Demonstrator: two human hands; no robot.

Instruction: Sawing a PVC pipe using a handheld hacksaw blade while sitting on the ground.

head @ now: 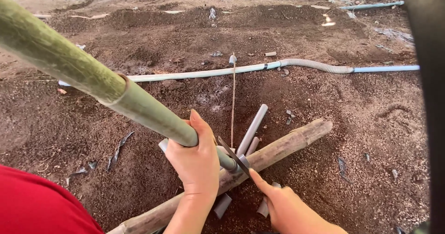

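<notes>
While the left hand (197,162) wraps tight around the green pipe (139,108), its end rests steady across the log (278,148) on the soil (371,122). Fingers of the right hand (287,206) pinch a saw blade (234,156) against the pipe's end, cut pieces (252,128) lying beside.

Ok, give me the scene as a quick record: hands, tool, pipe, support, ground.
left hand: wrapped around the pipe
right hand: holds a blade against the pipe's end
pipe: long, grey-green, tilted, end resting on the log
log: lying on the soil
offcuts: short grey pieces by the log
hose: lies across the soil behind
</notes>
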